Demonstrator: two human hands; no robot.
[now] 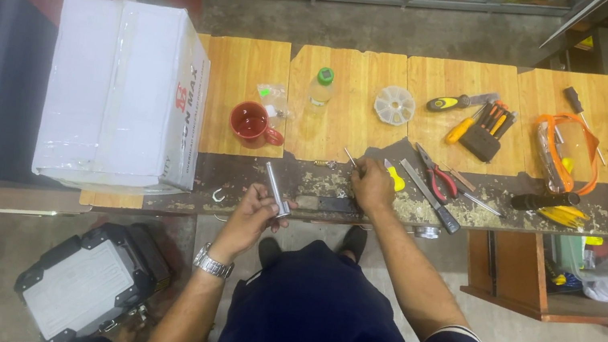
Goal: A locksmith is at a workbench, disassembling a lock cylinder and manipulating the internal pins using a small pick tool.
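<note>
My left hand (pixel 253 212), with a metal watch on its wrist, grips a short silvery metal tube (pixel 277 188) at the front edge of the wooden workbench (pixel 351 81). My right hand (pixel 371 186) rests on the bench's worn dark front strip and pinches a thin metal rod (pixel 351 158) that points up and to the left. Wood shavings lie scattered around that hand. A yellow-handled tool (pixel 394 177) lies just right of it.
A big white carton (pixel 126 90) fills the bench's left end. A red mug (pixel 252 124), a clear bottle (pixel 322 88), a round parts box (pixel 395 105), pliers (pixel 437 177), a file (pixel 430 197), screwdrivers (pixel 487 127) and an orange-strapped item (pixel 563 151) lie about. A black case (pixel 91 284) sits on the floor.
</note>
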